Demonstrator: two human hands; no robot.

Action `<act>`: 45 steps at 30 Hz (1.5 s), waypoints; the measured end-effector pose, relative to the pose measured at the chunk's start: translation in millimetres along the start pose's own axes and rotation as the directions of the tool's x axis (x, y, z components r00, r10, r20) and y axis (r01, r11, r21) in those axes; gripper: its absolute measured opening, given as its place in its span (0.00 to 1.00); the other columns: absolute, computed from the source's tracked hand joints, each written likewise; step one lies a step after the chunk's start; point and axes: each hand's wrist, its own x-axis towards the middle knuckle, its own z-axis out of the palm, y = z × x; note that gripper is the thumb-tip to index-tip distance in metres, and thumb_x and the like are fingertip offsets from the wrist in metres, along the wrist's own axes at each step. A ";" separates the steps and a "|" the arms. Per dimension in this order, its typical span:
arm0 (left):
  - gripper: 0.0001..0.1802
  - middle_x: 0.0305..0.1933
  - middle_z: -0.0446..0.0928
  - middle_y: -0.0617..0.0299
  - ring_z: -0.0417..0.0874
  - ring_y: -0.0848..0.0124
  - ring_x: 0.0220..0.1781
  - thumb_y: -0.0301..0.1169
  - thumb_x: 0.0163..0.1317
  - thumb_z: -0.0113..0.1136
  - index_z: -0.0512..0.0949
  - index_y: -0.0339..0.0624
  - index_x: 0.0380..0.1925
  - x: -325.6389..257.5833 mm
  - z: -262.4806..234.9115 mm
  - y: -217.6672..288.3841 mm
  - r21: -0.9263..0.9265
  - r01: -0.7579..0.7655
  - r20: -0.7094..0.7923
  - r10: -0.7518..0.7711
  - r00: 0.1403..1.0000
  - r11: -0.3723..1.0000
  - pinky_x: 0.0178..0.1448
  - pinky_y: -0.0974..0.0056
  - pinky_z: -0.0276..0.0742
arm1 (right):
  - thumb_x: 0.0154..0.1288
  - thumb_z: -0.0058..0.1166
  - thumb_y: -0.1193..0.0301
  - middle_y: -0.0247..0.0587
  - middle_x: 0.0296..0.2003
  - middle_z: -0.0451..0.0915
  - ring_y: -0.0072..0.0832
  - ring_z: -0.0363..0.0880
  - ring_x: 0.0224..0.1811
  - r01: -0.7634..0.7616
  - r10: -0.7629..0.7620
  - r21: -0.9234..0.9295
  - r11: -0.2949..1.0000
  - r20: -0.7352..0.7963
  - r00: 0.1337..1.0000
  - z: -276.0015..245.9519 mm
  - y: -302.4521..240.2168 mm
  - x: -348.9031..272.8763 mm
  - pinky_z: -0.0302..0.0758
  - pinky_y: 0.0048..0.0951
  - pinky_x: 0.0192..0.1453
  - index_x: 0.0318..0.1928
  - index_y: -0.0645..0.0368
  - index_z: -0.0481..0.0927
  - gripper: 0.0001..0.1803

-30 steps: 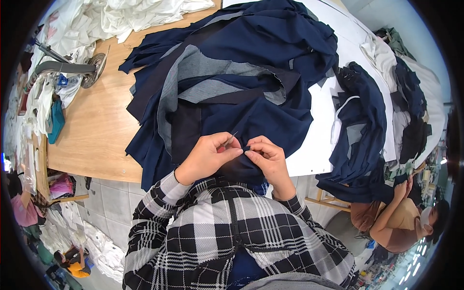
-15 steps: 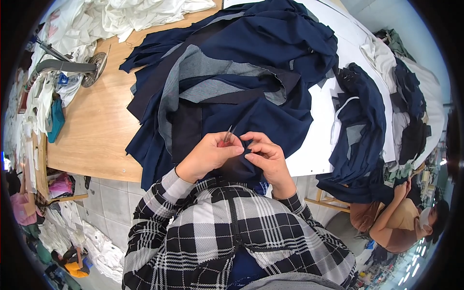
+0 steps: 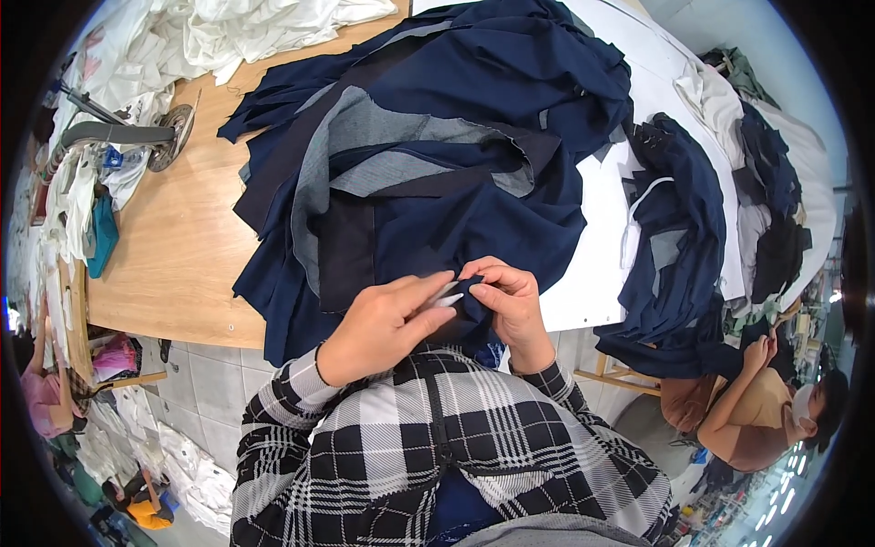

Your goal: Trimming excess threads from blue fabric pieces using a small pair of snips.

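Note:
A large heap of navy blue garment pieces (image 3: 456, 155) with grey lining lies on the wooden table (image 3: 173, 255). My left hand (image 3: 383, 324) holds a small metal tool, likely thread snips (image 3: 444, 294), with its tips against the navy fabric at the table's near edge. My right hand (image 3: 510, 305) pinches a fold of that same navy fabric just to the right of the tool. Both hands meet close to my chest, above my black-and-white plaid sleeves.
White cloth (image 3: 246, 27) is piled at the far left next to a metal cutting machine (image 3: 137, 137). Another stack of navy pieces (image 3: 674, 246) lies on a white sheet (image 3: 592, 264) at right. A seated person (image 3: 766, 401) works at lower right.
My left hand has turned the tool flatter and pushed it toward my right hand, which has shifted its pinch on the fabric slightly. The heap has not moved.

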 end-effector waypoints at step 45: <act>0.13 0.26 0.75 0.48 0.76 0.52 0.27 0.35 0.60 0.54 0.73 0.33 0.34 8.6 7.4 -1.6 0.023 -0.019 0.065 0.018 0.998 1.000 0.30 0.57 0.69 | 0.55 0.55 0.83 0.43 0.40 0.79 0.27 0.76 0.41 0.202 -0.181 -0.401 0.894 0.090 0.979 -3.2 4.6 -0.5 0.72 0.23 0.45 0.37 0.67 0.79 0.07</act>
